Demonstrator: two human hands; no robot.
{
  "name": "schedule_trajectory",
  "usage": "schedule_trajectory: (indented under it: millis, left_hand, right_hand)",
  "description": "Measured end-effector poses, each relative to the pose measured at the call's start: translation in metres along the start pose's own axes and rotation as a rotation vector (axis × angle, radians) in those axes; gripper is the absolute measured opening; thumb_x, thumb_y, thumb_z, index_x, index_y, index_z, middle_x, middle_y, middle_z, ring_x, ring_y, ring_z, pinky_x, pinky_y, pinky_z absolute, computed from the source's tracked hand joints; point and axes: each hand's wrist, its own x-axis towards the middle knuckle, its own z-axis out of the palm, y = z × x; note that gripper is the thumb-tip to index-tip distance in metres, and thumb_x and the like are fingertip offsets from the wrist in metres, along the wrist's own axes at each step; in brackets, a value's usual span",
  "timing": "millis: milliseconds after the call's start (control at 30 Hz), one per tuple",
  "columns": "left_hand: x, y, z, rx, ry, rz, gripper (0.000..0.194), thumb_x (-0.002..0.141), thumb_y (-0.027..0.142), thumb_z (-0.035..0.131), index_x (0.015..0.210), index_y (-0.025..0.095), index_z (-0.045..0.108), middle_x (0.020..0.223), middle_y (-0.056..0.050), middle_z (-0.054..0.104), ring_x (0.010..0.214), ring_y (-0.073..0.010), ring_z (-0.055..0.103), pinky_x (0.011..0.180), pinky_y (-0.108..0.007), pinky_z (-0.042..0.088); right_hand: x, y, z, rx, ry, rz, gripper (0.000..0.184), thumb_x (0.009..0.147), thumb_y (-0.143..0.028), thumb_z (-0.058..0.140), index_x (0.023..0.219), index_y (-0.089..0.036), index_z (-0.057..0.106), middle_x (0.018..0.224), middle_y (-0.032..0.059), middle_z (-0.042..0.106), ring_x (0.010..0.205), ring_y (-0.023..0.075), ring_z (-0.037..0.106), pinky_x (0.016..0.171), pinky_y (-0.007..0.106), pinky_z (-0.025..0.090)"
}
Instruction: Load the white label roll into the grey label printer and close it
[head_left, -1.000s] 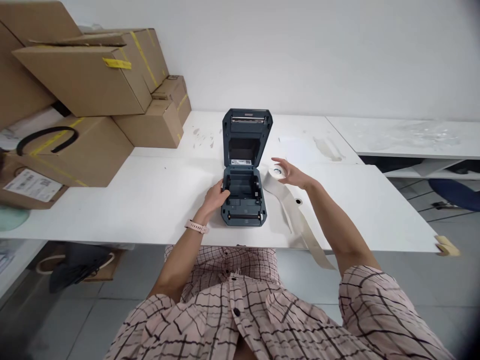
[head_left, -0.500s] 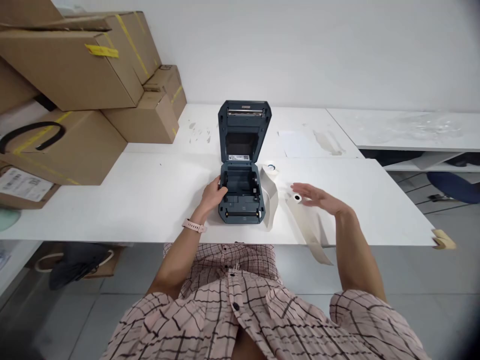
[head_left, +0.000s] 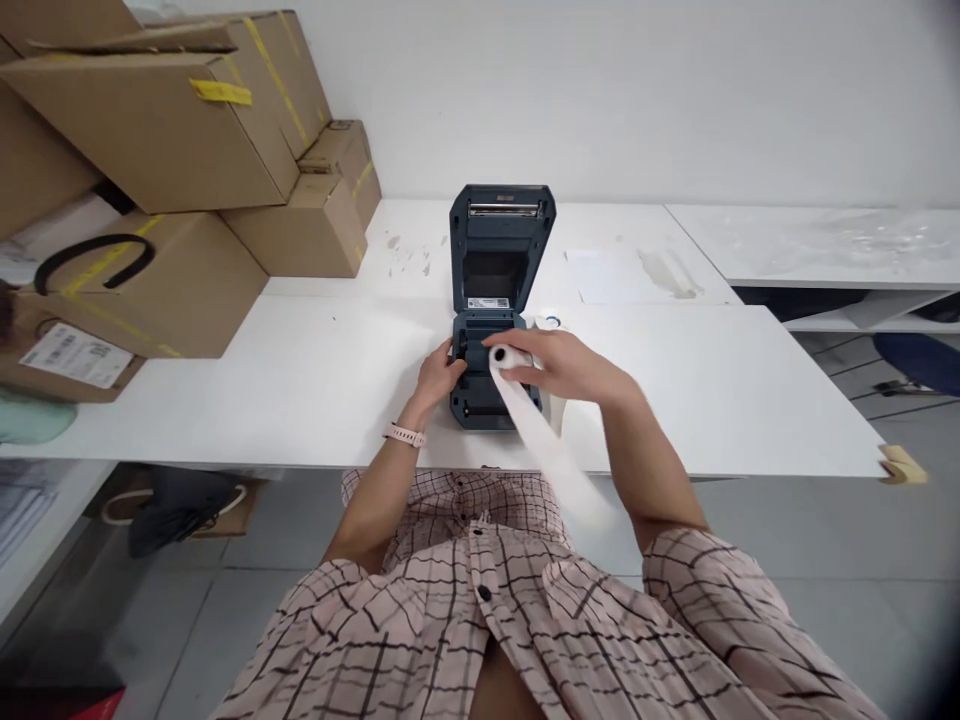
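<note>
A dark label printer (head_left: pixel 461 405) stands on the white table with its lid (head_left: pixel 502 240) raised. My left hand (head_left: pixel 439 374) grips the printer's left wall, the thumb on the inner side and the fingers outside. Over the printer's open bay, my right hand (head_left: pixel 551 362) is closed round a small roll of white labels (head_left: pixel 516 356), its dark core facing left. A strip of label paper (head_left: pixel 551 450) trails from the roll down past the table's front edge, blurred by motion. Behind the right hand, another white roll (head_left: pixel 551 322) is partly hidden.
Cardboard boxes (head_left: pixel 172 130) are stacked at the left. A white sheet (head_left: pixel 600 275) and a plastic scrap (head_left: pixel 670 273) lie at the back right. Brown tape (head_left: pixel 902 464) sticks to the table's right corner. A blue stool (head_left: pixel 922 362) stands beyond it.
My right hand has taken hold of the label roll and carried it left and up over the printer. The paper strip has lifted along with it. My left hand stays on the printer.
</note>
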Motion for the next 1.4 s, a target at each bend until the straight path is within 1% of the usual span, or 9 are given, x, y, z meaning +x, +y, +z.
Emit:
schedule_trajectory:
  millis: [133, 267, 367, 500, 733, 867, 1233, 1333, 1400]
  left_hand:
    - [0.001, -0.002, 0.0, -0.006, -0.004, -0.006, 0.059, 0.079, 0.024, 0.056, 0.137, 0.02, 0.066, 0.076, -0.003, 0.07, 0.068, -0.0205, 0.061, 0.07, -0.033, 0.049]
    - [0.002, -0.003, 0.004, -0.082, 0.015, -0.018, 0.059, 0.077, 0.024, 0.059, 0.135, 0.018, 0.067, 0.073, -0.002, 0.069, 0.067, -0.0191, 0.061, 0.069, -0.032, 0.05]
    - [0.001, -0.005, 0.008, -0.138, 0.028, -0.021, 0.061, 0.077, 0.025, 0.06, 0.138, 0.018, 0.065, 0.073, -0.001, 0.07, 0.067, -0.0187, 0.062, 0.069, -0.031, 0.05]
    - [-0.002, -0.009, 0.011, -0.151, 0.043, -0.047, 0.064, 0.081, 0.028, 0.06, 0.145, 0.018, 0.061, 0.084, -0.005, 0.073, 0.074, -0.0205, 0.065, 0.073, -0.033, 0.051]
    - [-0.004, -0.005, 0.015, -0.309, 0.082, -0.103, 0.072, 0.081, 0.039, 0.073, 0.148, 0.018, 0.056, 0.141, -0.016, 0.065, 0.116, -0.0273, 0.066, 0.094, -0.037, 0.054]
    - [-0.004, -0.001, 0.016, -0.402, 0.045, -0.087, 0.067, 0.081, 0.034, 0.075, 0.143, 0.018, 0.057, 0.145, -0.015, 0.063, 0.126, -0.0273, 0.063, 0.103, -0.037, 0.053]
    - [-0.006, 0.002, 0.014, -0.448, 0.042, -0.119, 0.069, 0.083, 0.034, 0.076, 0.146, 0.017, 0.054, 0.147, -0.016, 0.063, 0.124, -0.0276, 0.066, 0.102, -0.038, 0.056]
    - [-0.021, 0.002, 0.015, -0.497, -0.018, -0.129, 0.07, 0.086, 0.042, 0.075, 0.148, 0.019, 0.053, 0.149, -0.016, 0.063, 0.13, -0.0304, 0.065, 0.104, -0.041, 0.056]
    - [-0.041, 0.001, 0.015, -0.497, -0.078, -0.132, 0.075, 0.088, 0.05, 0.073, 0.154, 0.023, 0.048, 0.155, -0.015, 0.059, 0.137, -0.0321, 0.061, 0.107, -0.042, 0.056]
  right_hand:
    - [0.063, 0.017, 0.035, -0.394, -0.141, 0.229, 0.049, 0.098, -0.024, 0.057, 0.146, -0.019, 0.059, 0.13, 0.017, 0.074, 0.119, 0.0396, 0.069, 0.093, 0.045, 0.052]
    - [0.08, 0.032, 0.055, -0.474, -0.241, 0.27, 0.047, 0.094, -0.02, 0.06, 0.14, -0.018, 0.063, 0.123, 0.0187, 0.077, 0.116, 0.0403, 0.07, 0.092, 0.046, 0.051]
    - [0.068, 0.032, 0.058, -0.464, -0.233, 0.253, 0.043, 0.095, -0.023, 0.058, 0.138, -0.02, 0.065, 0.121, 0.0154, 0.078, 0.114, 0.0373, 0.072, 0.093, 0.047, 0.052]
    - [0.03, 0.025, 0.067, -0.3, -0.058, 0.156, 0.039, 0.103, -0.026, 0.046, 0.134, -0.016, 0.068, 0.132, 0.0146, 0.074, 0.123, 0.034, 0.069, 0.1, 0.049, 0.056]
    - [-0.036, 0.001, 0.124, -0.189, 0.309, 0.096, 0.04, 0.108, -0.028, 0.041, 0.133, -0.021, 0.072, 0.144, 0.0138, 0.069, 0.139, 0.0331, 0.062, 0.116, 0.06, 0.052]
    - [-0.044, -0.008, 0.14, -0.154, 0.388, 0.101, 0.042, 0.107, -0.026, 0.044, 0.141, -0.027, 0.068, 0.147, 0.0102, 0.067, 0.142, 0.0317, 0.06, 0.118, 0.062, 0.052]
    - [-0.045, -0.018, 0.134, -0.063, 0.348, 0.142, 0.039, 0.107, -0.029, 0.046, 0.136, -0.027, 0.071, 0.148, 0.01, 0.067, 0.144, 0.0328, 0.058, 0.12, 0.062, 0.05]
    - [-0.047, -0.017, 0.099, 0.11, 0.27, 0.072, 0.039, 0.106, -0.043, 0.052, 0.141, -0.033, 0.067, 0.146, 0.0052, 0.068, 0.141, 0.0312, 0.061, 0.119, 0.061, 0.05]
    - [-0.036, -0.004, 0.06, 0.188, 0.404, 0.075, 0.047, 0.106, -0.052, 0.05, 0.149, -0.035, 0.059, 0.151, 0.0039, 0.065, 0.142, 0.03, 0.06, 0.121, 0.06, 0.048]
